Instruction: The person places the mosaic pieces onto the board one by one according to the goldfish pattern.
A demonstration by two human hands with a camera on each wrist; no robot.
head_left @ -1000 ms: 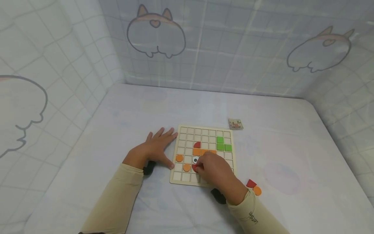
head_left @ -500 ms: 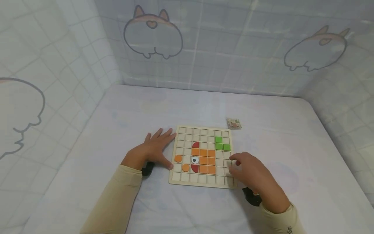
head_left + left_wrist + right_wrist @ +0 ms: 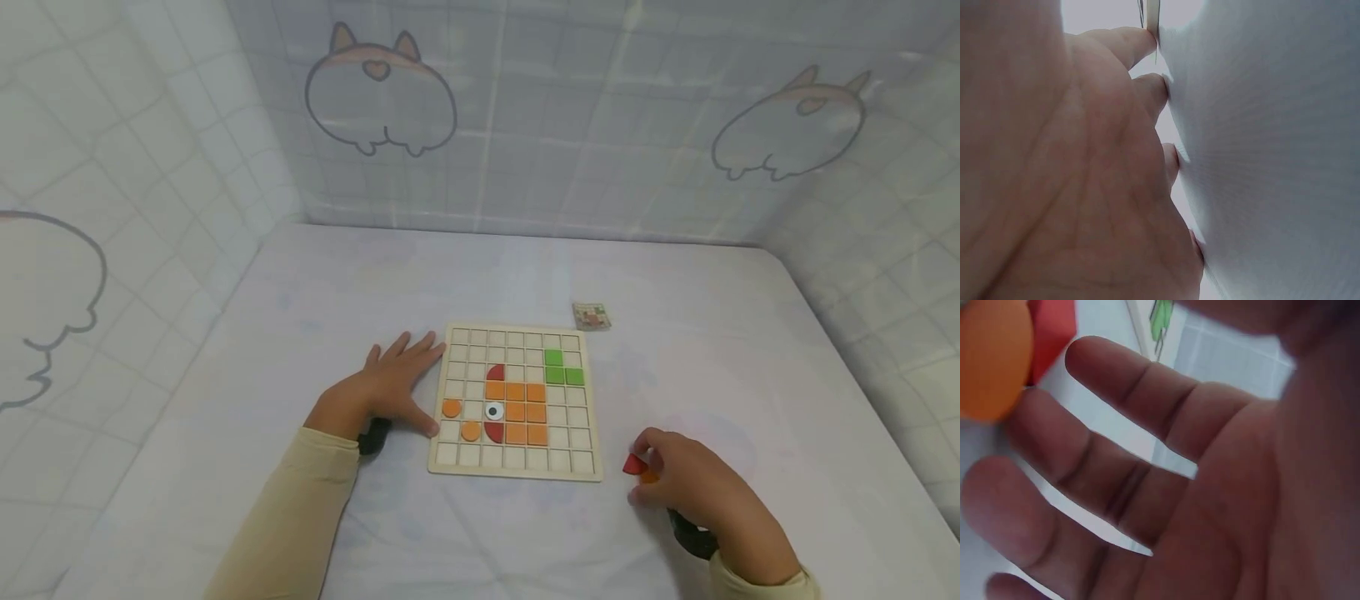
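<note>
My left hand [image 3: 382, 392] lies with fingers spread beside the left edge of a wooden grid board [image 3: 513, 464]; its thumb touches the board's edge. In the left wrist view its fingertips [image 3: 1150, 94] rest on the white surface. To the right of the board, my right hand [image 3: 686, 479] is over a loose red quarter-round piece [image 3: 633, 464] and an orange disc [image 3: 649, 477], which it partly covers. The right wrist view has the disc [image 3: 994, 359] and the red piece [image 3: 1054, 337] beyond parted, slightly bent fingers [image 3: 1116, 384], with no grip on them visible.
On the board sit several orange squares [image 3: 515, 412], two red quarter-rounds [image 3: 493, 432], a round eye piece [image 3: 493, 411], two orange discs [image 3: 452, 408] and three green squares [image 3: 554, 375]. A small picture card [image 3: 592, 316] lies behind the board's right corner. Patterned cloth walls [image 3: 540, 117] enclose the table.
My right hand has left the board's middle and moved right and nearer to me, over the loose pieces. More orange squares now show. My left hand stays at the board's edge.
</note>
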